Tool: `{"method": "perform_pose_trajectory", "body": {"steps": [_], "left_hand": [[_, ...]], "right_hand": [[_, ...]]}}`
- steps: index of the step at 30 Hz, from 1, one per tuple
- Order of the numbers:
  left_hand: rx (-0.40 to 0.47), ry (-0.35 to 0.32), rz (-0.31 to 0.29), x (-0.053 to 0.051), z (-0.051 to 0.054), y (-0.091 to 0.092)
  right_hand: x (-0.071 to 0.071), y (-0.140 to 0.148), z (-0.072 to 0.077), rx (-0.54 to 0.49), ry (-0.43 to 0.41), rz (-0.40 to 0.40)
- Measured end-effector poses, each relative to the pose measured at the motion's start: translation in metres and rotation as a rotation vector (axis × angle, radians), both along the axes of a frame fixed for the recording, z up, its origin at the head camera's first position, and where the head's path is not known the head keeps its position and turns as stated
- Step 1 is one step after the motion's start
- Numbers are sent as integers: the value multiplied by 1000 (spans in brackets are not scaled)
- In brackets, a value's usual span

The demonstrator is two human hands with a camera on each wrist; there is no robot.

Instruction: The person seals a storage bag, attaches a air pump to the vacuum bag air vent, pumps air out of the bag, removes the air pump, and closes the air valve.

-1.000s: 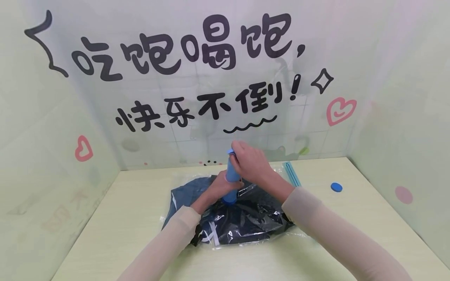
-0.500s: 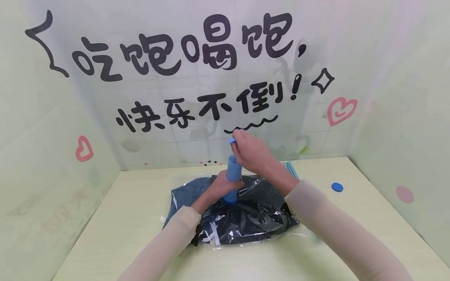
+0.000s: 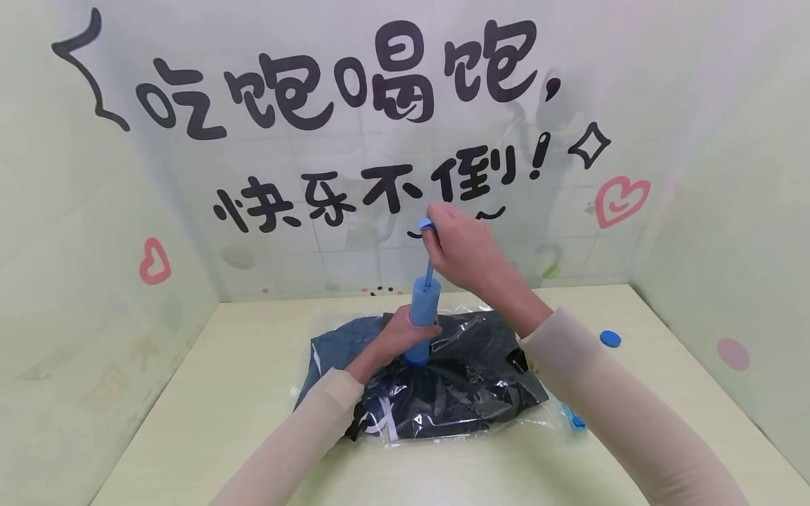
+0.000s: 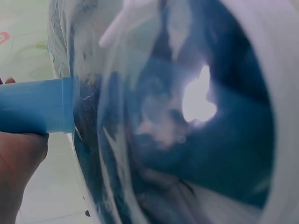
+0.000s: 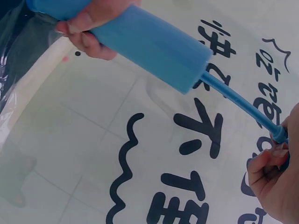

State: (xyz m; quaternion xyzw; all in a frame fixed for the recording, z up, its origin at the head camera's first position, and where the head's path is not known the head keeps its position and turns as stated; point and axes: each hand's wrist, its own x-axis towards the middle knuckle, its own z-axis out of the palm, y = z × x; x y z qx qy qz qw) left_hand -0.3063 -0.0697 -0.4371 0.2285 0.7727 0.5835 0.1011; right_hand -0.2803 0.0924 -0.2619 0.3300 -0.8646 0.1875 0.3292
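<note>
A blue hand pump (image 3: 425, 302) stands upright, slightly tilted, on a clear plastic bag (image 3: 465, 400) with dark folded cloth inside. The left hand (image 3: 401, 333) grips the pump's barrel around its middle. Above it, the right hand (image 3: 465, 246) holds the pump's handle (image 3: 426, 224), with the thin rod (image 3: 429, 273) pulled out of the barrel. In the right wrist view the rod (image 5: 240, 101) runs from the barrel (image 5: 154, 49) to the right hand (image 5: 275, 177), whose fingers curl round the handle. The left wrist view shows the pump's base (image 4: 65, 105) against the bag (image 4: 210, 149).
A round blue cap (image 3: 610, 339) lies on the table (image 3: 209, 393) to the right of the bag. Near the bag's right edge a small bright blue piece (image 3: 577, 422) shows beside the right sleeve. A wall with black writing (image 3: 392, 190) rises behind the table.
The right hand has risen with the handle, and the rod now shows above the barrel. The left hand keeps its grip on the barrel. The right forearm now covers the light blue strip behind the bag.
</note>
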Motion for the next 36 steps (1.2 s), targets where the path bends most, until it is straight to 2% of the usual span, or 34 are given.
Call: {"method": "perform_pose_trajectory", "body": {"steps": [5,12,17,26,31,36], "left_hand": [[-3,1,-22,0,0,0],[27,3,-63,1,-2,-2],[19,10,-77,2,0,-1],[16,-12,-75,0,0,-2],[-2,15,-56,0,-2,-1],[-15,21,-39,0,-1,-2]], "right_hand": [[2,-1,-16,28,-17,-38],[-1,-8,-53,121,-85,-83],[-2,-10,-67,107,-90,-92],[-1,-9,-64,111,-127,-67],[0,-9,-49,97,-150,-65],[1,-8,-30,57,-98,-42]]}}
